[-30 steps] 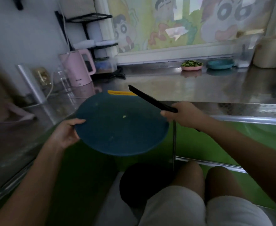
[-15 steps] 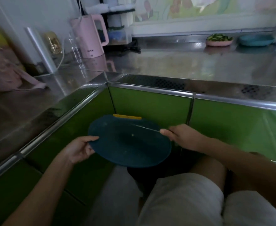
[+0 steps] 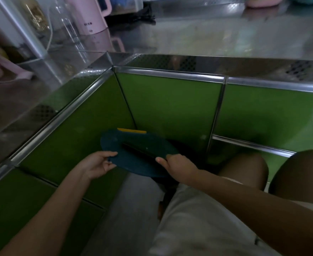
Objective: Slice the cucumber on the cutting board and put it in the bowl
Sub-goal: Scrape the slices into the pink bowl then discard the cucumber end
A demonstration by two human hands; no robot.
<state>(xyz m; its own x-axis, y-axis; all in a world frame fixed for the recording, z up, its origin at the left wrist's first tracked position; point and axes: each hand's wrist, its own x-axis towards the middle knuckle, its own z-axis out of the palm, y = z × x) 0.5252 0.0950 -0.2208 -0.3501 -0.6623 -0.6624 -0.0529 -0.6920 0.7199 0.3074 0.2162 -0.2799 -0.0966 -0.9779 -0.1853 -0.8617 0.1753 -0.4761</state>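
Low in the middle of the frame, the round dark-teal cutting board [image 3: 133,163] is held off the counter, tilted in front of the green cabinet doors [image 3: 170,108], with its yellow tab [image 3: 131,130] on the far edge. The left hand [image 3: 98,164] grasps the board's lower-left rim, thumb on top and fingers curled underneath. The right hand [image 3: 178,166] is clenched round the handle of a black knife [image 3: 137,149] at the board's right edge, and the blade lies across the board's face, pointing up-left. One pale speck [image 3: 146,148] sits on the board just beside the blade. Up at the top right edge, well apart from both hands, the pink bowl [image 3: 263,3] stands on the steel counter [image 3: 207,34] with green pieces just showing at its rim. At the upper left stands a pink kettle [image 3: 89,13] with small dark print low on its body, too small and blurred to read. Something dark sits under the board's right side; I cannot tell what.
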